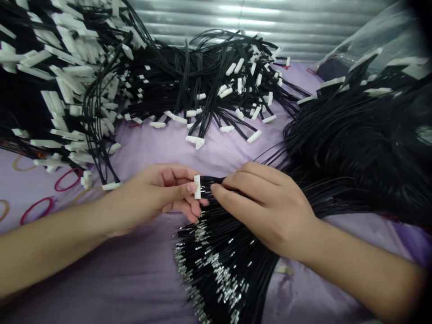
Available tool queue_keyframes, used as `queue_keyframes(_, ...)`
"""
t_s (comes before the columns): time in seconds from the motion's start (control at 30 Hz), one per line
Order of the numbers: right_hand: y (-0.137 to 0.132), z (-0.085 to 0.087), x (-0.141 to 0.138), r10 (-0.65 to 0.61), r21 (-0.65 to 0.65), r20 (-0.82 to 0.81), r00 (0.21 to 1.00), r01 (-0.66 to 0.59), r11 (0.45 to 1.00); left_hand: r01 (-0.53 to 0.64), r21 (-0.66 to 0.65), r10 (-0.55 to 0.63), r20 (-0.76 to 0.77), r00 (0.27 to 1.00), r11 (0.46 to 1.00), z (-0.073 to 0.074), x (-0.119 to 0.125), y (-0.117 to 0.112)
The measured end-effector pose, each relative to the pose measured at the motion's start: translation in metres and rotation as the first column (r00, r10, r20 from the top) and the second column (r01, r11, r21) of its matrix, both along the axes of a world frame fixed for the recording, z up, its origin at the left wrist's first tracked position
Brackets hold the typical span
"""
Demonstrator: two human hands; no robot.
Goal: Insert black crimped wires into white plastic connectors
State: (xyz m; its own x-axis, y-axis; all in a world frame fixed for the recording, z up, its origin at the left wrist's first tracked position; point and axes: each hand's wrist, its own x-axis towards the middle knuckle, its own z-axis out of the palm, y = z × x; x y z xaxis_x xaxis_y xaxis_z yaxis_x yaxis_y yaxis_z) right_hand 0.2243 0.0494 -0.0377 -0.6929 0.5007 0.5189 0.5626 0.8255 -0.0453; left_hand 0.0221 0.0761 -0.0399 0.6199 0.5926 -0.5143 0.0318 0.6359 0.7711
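Note:
My left hand pinches a small white plastic connector between thumb and fingers at the centre of the view. My right hand meets it from the right, its fingertips closed on thin black wires that touch the connector's right side. Below both hands a fan of loose black wires with bare metal terminals spreads over the purple cloth.
A heap of black wire harnesses with white connectors fills the back and left. A thick bundle of black wires lies at the right, with a clear plastic bag behind it. Coloured rubber bands lie at the left.

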Motion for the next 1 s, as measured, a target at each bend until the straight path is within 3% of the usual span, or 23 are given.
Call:
queue_keyframes(0.27, -0.0018, 0.0031, -0.0034, -0.022, 0.005, -0.039, 0.999, 0.022, 1.000, -0.011, 0.004, 0.011, 0.004, 1.000, 1.000, -0.0052, -0.0024, -0.0001)
queue_keyframes(0.67, 0.0001, 0.0048, -0.0029, -0.001, -0.037, -0.056, 0.998, -0.001, 0.999, 0.066, 0.008, -0.066, 0.060, 0.996, 0.998, -0.0059, -0.0031, 0.0027)
queue_keyframes(0.9, 0.0002, -0.0015, -0.0005, -0.029, -0.107, -0.107, 0.994, 0.018, 0.994, 0.060, 0.013, -0.061, 0.076, 0.995, 0.998, -0.0057, -0.0039, 0.0021)
queue_keyframes(1.0, -0.0026, 0.0002, -0.0001, -0.064, -0.195, -0.104, 0.993, 0.043, 0.980, 0.057, 0.025, -0.059, 0.082, 0.995, 0.998, -0.0064, -0.0040, 0.0024)
